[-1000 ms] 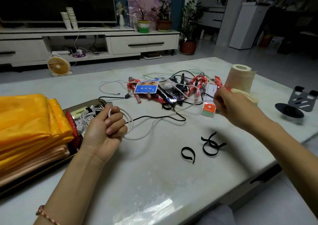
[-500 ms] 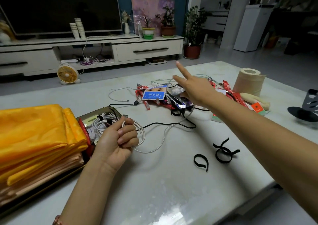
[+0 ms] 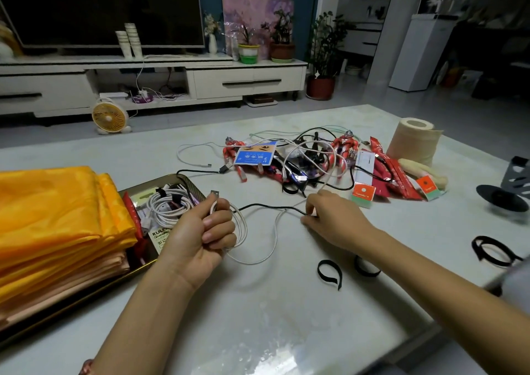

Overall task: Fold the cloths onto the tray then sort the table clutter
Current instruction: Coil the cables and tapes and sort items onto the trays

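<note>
A stack of folded orange and peach cloths [image 3: 54,219] lies on the dark tray [image 3: 172,180] at the left. Coiled white cables [image 3: 167,205] sit in the tray's right end. My left hand [image 3: 200,237] grips a partly coiled white cable [image 3: 258,255], its USB plug sticking up past my thumb. My right hand [image 3: 332,219] pinches that cable's loose length where it crosses a black cable [image 3: 266,207] on the table. Further back lies a tangle of cables, red toy figures [image 3: 344,148] and a blue card [image 3: 253,155].
Red sachets [image 3: 398,173] and small orange-green packets lie right of the tangle, beside a paper roll [image 3: 415,140]. Black straps [image 3: 329,272] lie near the front edge, another strap [image 3: 491,250] at the right. A black stand [image 3: 504,196] sits at the far right.
My right hand came back from the far clutter pile to the cable near my left hand and now pinches it. My left hand kept its grip on the coil.
</note>
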Motion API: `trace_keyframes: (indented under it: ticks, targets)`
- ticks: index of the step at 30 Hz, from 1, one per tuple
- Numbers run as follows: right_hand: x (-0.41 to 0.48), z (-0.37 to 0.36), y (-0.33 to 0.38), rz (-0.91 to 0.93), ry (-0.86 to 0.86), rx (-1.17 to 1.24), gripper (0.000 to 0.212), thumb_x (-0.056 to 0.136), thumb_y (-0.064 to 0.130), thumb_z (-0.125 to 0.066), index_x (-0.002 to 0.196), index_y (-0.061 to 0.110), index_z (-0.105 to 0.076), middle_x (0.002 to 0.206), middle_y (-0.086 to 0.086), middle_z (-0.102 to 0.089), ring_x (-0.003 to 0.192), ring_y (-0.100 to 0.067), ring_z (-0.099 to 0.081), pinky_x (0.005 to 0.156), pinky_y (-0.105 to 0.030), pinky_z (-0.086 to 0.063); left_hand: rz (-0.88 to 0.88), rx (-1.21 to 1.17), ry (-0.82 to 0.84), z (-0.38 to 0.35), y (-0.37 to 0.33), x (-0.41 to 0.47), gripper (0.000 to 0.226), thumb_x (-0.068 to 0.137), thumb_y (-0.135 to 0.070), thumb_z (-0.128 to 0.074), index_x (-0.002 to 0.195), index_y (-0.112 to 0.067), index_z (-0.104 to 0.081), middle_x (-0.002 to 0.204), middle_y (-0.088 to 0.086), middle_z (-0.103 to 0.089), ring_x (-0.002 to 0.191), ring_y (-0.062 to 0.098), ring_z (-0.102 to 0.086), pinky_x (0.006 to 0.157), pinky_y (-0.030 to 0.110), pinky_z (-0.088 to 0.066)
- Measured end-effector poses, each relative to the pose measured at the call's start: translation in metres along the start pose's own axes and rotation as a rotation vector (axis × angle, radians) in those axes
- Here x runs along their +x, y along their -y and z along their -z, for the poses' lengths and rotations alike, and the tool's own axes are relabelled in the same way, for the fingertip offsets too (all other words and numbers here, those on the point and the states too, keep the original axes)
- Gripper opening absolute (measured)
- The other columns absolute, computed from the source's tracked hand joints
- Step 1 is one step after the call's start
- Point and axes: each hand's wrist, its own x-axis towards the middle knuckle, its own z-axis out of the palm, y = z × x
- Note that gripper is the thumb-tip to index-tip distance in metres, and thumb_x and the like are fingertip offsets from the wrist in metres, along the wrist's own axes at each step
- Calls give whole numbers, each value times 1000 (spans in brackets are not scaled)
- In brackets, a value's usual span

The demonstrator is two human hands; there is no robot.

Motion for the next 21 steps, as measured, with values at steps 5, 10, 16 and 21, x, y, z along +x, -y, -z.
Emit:
trace_keyframes:
  ticks: [5,10,16,21]
  targets:
    - [10,-4,5,-149,-241,64,10,93,12,-42,95,6,-49,85,-14,-61,75,-32,-55,58,-33,-36,8,-2,-1,1,-1,-2,37,98,-28,-36,63,-15,-41,36,-9,-24,22,4,-21,29,14,-11]
    - [26,-6,8,-252,-435,400,17,86,-8,-39,101,1,-43,87,-13,-50,76,-28,-45,59,-33,-26,45,21,9,0,-1,-2,39,96,-26,-37,59,-14,-44,35,-5,-23,22,4,-21,29,15,-10]
    - [33,-11,6,-80,-296,80,31,83,4,-46,111,7,-60,114,-11,-58,109,-30,-45,86,-32,-27,56,15,28,2,-2,0,39,95,-26,-38,59,-13,-44,35,-5,-23,22,3,-21,29,15,-10]
    - [-3,8,42,183,-172,438,41,79,31,-37,96,12,-70,106,-8,-61,101,-22,-51,87,-30,-33,-44,-104,91,4,-7,1,51,101,-30,-37,54,-15,-48,37,-7,-26,25,6,-21,31,15,-13]
